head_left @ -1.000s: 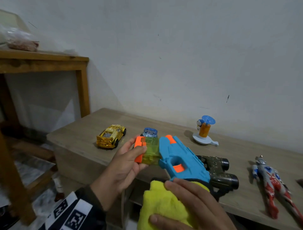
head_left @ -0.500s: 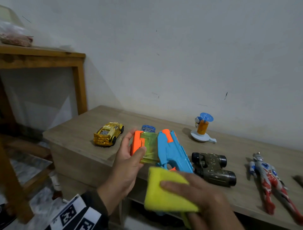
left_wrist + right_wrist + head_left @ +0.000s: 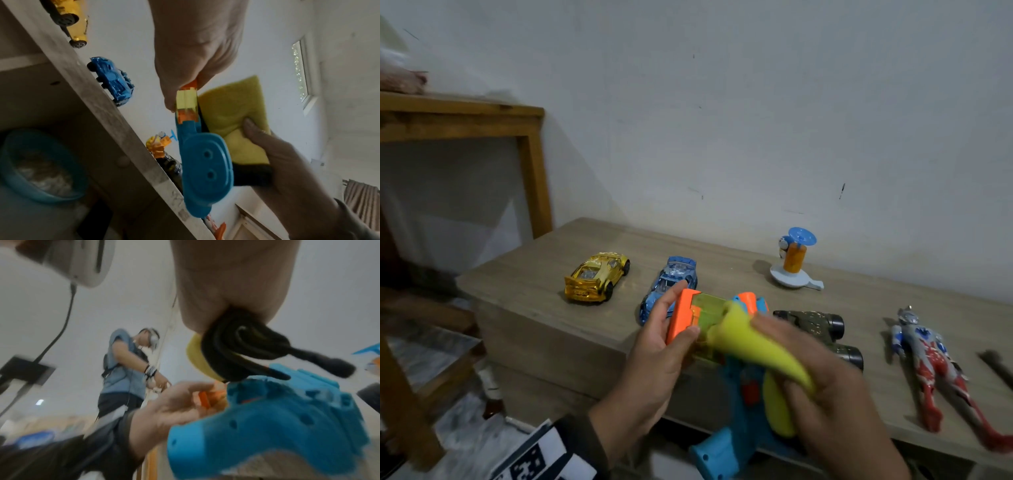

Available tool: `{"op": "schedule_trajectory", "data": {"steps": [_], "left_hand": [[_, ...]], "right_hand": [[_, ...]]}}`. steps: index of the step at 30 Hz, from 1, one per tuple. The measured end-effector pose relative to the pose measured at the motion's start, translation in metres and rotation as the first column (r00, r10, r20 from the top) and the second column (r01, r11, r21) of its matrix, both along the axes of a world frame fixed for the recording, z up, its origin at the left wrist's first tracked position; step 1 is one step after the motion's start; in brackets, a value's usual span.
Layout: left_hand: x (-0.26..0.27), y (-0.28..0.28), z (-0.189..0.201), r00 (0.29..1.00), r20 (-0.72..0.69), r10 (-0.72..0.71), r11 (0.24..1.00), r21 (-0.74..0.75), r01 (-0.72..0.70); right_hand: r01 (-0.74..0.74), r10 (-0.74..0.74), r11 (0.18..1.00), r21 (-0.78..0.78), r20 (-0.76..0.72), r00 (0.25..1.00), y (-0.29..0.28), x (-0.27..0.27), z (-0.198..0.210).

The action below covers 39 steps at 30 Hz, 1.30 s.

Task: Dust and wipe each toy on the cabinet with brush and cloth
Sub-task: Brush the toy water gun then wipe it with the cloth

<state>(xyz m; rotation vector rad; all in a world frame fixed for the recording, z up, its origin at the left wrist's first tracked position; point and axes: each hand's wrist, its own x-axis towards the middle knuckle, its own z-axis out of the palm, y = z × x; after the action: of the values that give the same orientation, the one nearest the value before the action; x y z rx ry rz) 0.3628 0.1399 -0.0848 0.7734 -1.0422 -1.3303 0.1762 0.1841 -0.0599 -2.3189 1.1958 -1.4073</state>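
left hand: grips the orange muzzle end of the toy gun, thumb on the near face, fingers behind; dark cuff with a black-and-white marker band at the wrist.
right hand: curled round the yellow cloth, pressing it onto the upper side of the gun body; also clamps a black brush against the palm, seen only from the right wrist view, handle sticking out sideways.
toy gun: held in the air just in front of the cabinet edge, between both hands; orange front block, clear yellow-green mid section, blue body and blue grip pointing down toward the camera.
yellow cloth: folded, draped over the gun from the clear section back toward the grip; blurred in the head view.
cabinet: pale wood top against a white wall, with a row of toys on it.
gold car: far left on the top, well apart from the gun.
blue car: beside the gold car, partly hidden behind the left fingers.
spinner toy: orange cylinder with blue disc on a white base, near the wall.
binoculars: camouflage pattern, lying behind the right hand.
action figure: red, blue and silver, lying flat at the right.
wooden table: at the left, taller than the cabinet.
blue basin: in the open space under the cabinet top.
second person: standing in the background of the right wrist view, blue shirt.
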Motion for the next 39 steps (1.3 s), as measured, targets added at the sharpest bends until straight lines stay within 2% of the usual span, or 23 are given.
{"op": "schedule_trajectory", "data": {"steps": [2,4,6,10,13,15,17,19,22,24,25,27,29,31,33,35,39], "left_hand": [[0.0,0.003,0.002,0.999,0.012,-0.03,1.0,-0.007,0.03],[-0.005,0.008,0.004,0.995,-0.032,-0.092,0.996,-0.014,0.092],[-0.01,0.013,0.004,0.987,-0.083,-0.139,0.99,-0.02,0.138],[-0.011,0.01,0.001,0.988,-0.103,-0.113,0.994,-0.011,0.112],[-0.003,0.003,-0.002,0.992,-0.105,-0.066,0.997,0.034,0.07],[0.004,-0.001,-0.001,0.997,-0.069,-0.019,0.999,0.049,0.022],[0.009,-0.004,0.003,0.999,-0.037,0.022,0.999,0.048,-0.02],[0.012,-0.007,0.008,0.996,-0.072,0.047,0.999,0.029,-0.045],[0.008,-0.004,0.014,0.992,-0.121,0.043,0.999,0.012,-0.042],[0.002,0.0,0.016,0.989,-0.146,0.031,0.999,0.018,-0.029],[-0.002,0.001,0.016,0.987,-0.158,0.022,1.0,0.018,-0.019],[-0.01,0.001,0.016,0.988,-0.154,0.017,1.0,0.012,-0.016],[-0.015,-0.003,0.017,0.986,-0.16,0.051,0.999,0.021,-0.048],[-0.018,-0.009,0.017,0.979,-0.185,0.08,0.996,0.055,-0.071],[-0.023,-0.013,0.019,0.978,-0.195,0.071,0.996,0.067,-0.059],[-0.034,-0.014,0.023,0.98,-0.196,0.039,0.998,0.063,-0.027],[-0.071,-0.013,0.034,0.979,-0.196,-0.049,0.998,0.032,0.057]], "right_hand": [[0.22,-0.217,0.972,-0.082,0.044,0.975,-0.006,-0.013,0.006],[0.322,-0.323,0.941,-0.101,0.011,0.946,-0.013,-0.017,0.002],[0.305,-0.311,0.95,-0.068,-0.101,0.945,-0.015,-0.009,-0.008],[0.196,-0.23,0.97,-0.146,-0.281,0.932,-0.013,0.005,-0.027],[0.025,-0.062,0.993,-0.117,-0.322,0.945,-0.008,0.01,-0.026],[-0.12,0.106,0.992,-0.037,-0.264,0.959,-0.002,0.013,-0.019],[-0.191,0.194,0.981,0.032,-0.139,0.971,0.006,0.015,-0.006],[-0.131,0.132,0.991,-0.021,0.019,0.991,0.009,0.011,0.009],[0.142,-0.127,0.97,-0.196,0.087,0.988,0.004,-0.004,0.024],[0.254,-0.259,0.938,-0.236,0.01,0.966,-0.002,-0.007,0.021],[0.263,-0.284,0.937,-0.23,-0.063,0.957,-0.004,-0.005,0.015],[0.21,-0.248,0.961,-0.178,-0.231,0.941,-0.004,0.002,0.0],[0.112,-0.131,0.991,-0.079,-0.306,0.943,0.003,0.005,-0.008],[0.0,0.023,0.993,0.122,-0.185,0.982,0.017,0.001,0.004],[-0.116,0.077,0.928,0.354,0.122,0.99,0.029,-0.015,0.027],[-0.078,-0.064,0.909,0.408,0.322,0.945,0.035,-0.047,0.042],[0.113,-0.356,0.891,0.44,0.522,0.775,0.036,-0.135,0.06]]}}
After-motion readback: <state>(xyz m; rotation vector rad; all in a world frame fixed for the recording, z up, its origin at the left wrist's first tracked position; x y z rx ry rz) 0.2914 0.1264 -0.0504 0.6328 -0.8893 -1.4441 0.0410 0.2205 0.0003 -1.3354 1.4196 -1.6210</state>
